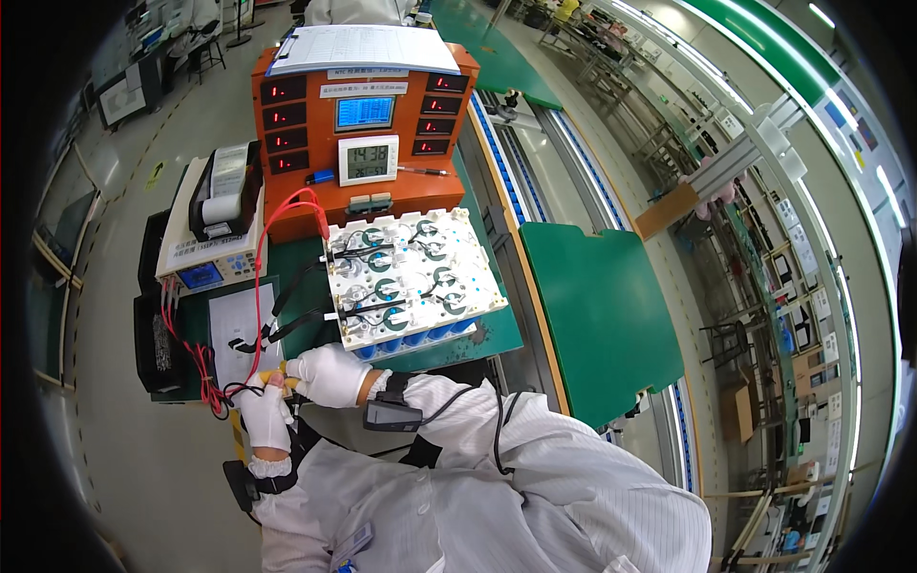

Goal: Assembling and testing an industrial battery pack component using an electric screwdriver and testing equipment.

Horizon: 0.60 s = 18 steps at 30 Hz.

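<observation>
Both my hands wear white gloves and meet just left of the battery pack's near corner. My left hand (265, 417) is closed, its thumb and fingers pinched together. Against it presses my right hand (330, 375), also closed, with yellowish fingertip covers showing. Whatever is pinched between them is too small to make out. Black leads (278, 330) and red wires (203, 368) run close to the fingers. The battery pack (413, 277) has a white top plate, green rings and blue cells underneath. Black cables cross its top, and a red clip (322, 225) sits at its far left corner.
Behind the pack stands an orange tester (315, 205) with red displays, a clock (368, 159) and a clipboard (363, 50). A label printer (226, 191) sits on a meter (205, 272) at the left. Black bins (158, 344) flank the bench. A green board (602, 325) spans the conveyor at right.
</observation>
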Motion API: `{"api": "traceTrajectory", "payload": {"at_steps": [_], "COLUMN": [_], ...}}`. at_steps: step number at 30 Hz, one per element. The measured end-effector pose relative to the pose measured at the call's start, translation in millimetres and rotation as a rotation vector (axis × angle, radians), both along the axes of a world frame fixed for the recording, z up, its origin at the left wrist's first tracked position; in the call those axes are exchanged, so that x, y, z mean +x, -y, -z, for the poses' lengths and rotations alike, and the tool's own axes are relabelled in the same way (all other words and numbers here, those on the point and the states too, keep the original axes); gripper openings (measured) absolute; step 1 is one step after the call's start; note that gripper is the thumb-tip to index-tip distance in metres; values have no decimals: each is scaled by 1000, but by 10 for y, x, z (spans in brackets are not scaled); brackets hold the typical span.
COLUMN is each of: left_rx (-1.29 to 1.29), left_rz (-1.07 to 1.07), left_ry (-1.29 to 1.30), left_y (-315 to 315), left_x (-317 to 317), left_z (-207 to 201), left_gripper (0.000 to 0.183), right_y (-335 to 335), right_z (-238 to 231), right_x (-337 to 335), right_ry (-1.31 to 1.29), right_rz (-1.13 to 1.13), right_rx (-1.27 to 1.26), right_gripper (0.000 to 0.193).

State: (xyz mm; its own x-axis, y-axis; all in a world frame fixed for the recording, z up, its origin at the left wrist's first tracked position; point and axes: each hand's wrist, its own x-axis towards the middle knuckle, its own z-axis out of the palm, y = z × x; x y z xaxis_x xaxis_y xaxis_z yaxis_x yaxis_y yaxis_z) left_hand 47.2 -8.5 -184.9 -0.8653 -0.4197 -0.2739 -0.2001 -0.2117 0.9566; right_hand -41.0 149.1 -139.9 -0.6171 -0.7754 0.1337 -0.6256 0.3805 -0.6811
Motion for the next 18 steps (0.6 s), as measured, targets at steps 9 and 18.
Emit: {"api": "traceTrajectory", "payload": {"at_steps": [9, 18], "left_rx": [-89, 235], "left_rz": [-106, -498], "left_ry": [-46, -356], "left_y": [146, 114], "left_x": [0, -437], "left_z": [-77, -272], "left_gripper": [21, 27], "right_y": [54, 39], "right_z": [47, 92], "right_x": [17, 80], "right_ry": [172, 44], "right_rz": [131, -59], "right_rx": [-90, 78], "right_gripper": [35, 32]}}
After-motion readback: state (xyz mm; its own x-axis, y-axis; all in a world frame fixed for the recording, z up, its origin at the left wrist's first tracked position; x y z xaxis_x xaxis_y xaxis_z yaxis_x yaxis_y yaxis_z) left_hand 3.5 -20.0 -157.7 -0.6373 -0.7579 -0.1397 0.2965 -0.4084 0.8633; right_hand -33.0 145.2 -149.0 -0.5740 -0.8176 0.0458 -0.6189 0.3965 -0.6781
